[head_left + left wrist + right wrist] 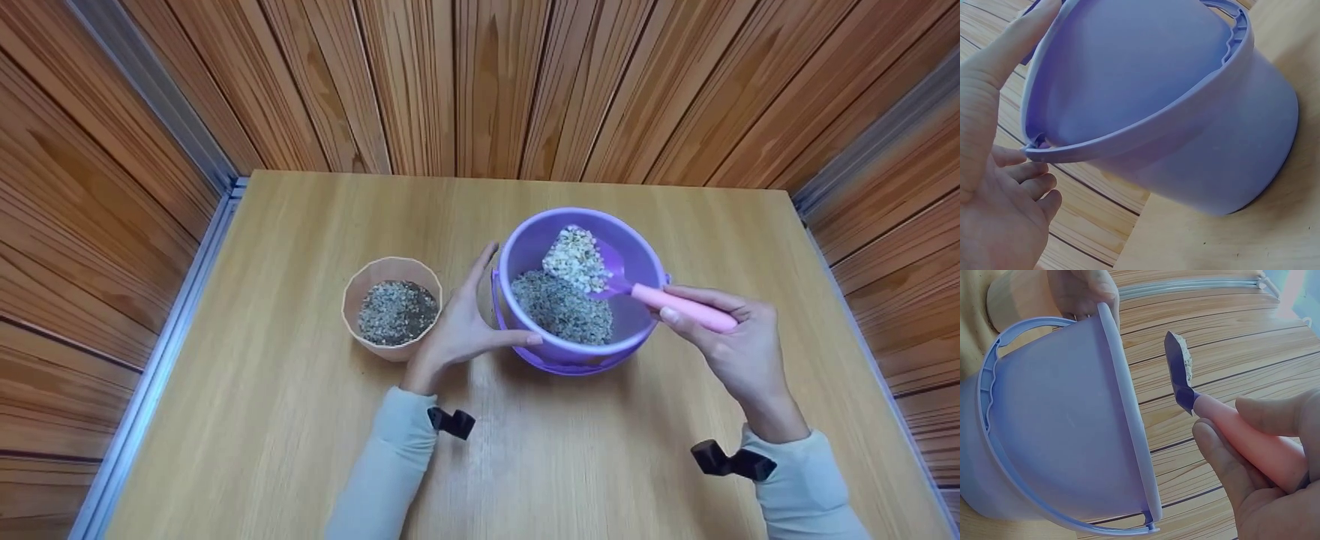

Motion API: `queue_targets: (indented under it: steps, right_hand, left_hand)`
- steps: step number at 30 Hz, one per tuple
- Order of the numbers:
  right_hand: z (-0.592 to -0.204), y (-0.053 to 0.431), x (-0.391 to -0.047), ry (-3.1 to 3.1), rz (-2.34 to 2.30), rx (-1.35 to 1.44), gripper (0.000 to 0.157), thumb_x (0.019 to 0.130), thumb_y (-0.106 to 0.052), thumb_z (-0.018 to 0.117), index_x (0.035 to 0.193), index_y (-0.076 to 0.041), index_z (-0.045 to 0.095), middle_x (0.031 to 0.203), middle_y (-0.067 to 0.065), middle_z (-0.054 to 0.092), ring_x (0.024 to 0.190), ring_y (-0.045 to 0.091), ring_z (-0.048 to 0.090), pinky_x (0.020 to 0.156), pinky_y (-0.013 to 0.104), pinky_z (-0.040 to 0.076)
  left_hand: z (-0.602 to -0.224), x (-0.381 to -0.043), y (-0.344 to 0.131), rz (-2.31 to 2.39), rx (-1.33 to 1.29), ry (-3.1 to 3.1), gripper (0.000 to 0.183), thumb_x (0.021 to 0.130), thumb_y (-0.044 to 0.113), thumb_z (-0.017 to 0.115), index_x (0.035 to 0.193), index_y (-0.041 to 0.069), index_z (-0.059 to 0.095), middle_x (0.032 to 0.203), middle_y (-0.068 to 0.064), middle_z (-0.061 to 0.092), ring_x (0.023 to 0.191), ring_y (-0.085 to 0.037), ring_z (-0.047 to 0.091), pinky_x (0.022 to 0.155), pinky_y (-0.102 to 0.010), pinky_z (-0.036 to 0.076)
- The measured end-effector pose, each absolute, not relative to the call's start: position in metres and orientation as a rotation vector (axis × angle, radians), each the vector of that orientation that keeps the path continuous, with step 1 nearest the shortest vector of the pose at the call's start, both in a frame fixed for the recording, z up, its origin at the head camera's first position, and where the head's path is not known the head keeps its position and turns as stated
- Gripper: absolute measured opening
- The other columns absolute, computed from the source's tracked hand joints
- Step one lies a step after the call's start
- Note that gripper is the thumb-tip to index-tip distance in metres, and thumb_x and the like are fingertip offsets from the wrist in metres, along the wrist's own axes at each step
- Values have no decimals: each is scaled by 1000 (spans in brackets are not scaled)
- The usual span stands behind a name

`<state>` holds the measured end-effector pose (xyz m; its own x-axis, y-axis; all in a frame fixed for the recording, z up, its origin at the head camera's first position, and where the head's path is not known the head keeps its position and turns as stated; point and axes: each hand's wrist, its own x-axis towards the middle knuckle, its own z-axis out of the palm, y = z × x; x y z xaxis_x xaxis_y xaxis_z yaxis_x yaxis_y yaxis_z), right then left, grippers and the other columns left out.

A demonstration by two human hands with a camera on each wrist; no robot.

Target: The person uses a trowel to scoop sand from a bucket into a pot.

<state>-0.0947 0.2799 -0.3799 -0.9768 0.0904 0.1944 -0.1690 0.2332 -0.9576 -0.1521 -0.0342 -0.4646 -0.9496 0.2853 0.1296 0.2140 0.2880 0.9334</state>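
A purple bucket [637, 330] stands right of centre on the table, with grey granules [562, 307] inside. My right hand [739, 352] grips the pink handle of a small purple trowel [686, 306]. Its blade, tilted over the bucket's mouth, carries a heap of whitish pebbly grains [576, 259]; in the right wrist view the trowel blade [1176, 371] appears above the rim. My left hand [465, 322] spreads around the bucket's left side, thumb and fingers extended at the rim. Just left of that hand sits a peach faceted pot [356, 330] holding grey granules and darker soil.
The bucket's purple carrying handle [1013, 467] hangs down along its near side. Wood-plank walls [487, 90] enclose the wooden table [262, 420] at the back and both sides. A metal rail [161, 352] runs along the left edge. Black cameras [731, 460] are strapped to both wrists.
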Motion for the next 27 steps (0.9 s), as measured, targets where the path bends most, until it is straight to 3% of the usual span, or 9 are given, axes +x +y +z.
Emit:
queue_targets:
  steps: [6, 11, 19, 27]
  right_hand:
    - [-378, 281, -95, -2335, 1775, 60, 27, 85, 1, 80, 111, 7, 75, 100, 9, 77, 90, 19, 75, 78, 25, 60]
    - [-379, 281, -95, -2336, 1781, 65, 27, 85, 1, 79, 111, 6, 75, 101, 10, 77, 91, 19, 75, 78, 26, 60]
    - [-379, 281, -96, -2327, 1789, 59, 28, 84, 3, 80, 111, 7, 75, 100, 9, 77, 90, 19, 75, 77, 25, 60]
    - [-378, 281, -96, -2292, 1829, 75, 27, 83, 6, 79, 110, 8, 74, 100, 12, 77, 90, 19, 75, 76, 26, 60]
  left_hand:
    - [-461, -148, -47, 1803, 492, 2505, 129, 65, 54, 93, 164, 30, 15, 167, 9, 18, 152, -16, 17, 122, -51, 18]
    - [-458, -145, -59, 1837, 544, 2570, 124, 69, 47, 93, 164, 22, 16, 167, 4, 22, 151, -12, 20, 123, -45, 18]
    - [-453, -137, -88, 1829, 621, 2755, 124, 71, 43, 93, 163, 13, 16, 166, -7, 25, 152, -17, 21, 124, -43, 18]
    - [-449, -134, -124, 1877, 585, 2861, 129, 64, 33, 99, 163, 9, 18, 166, -7, 25, 151, -23, 24, 124, -47, 17]
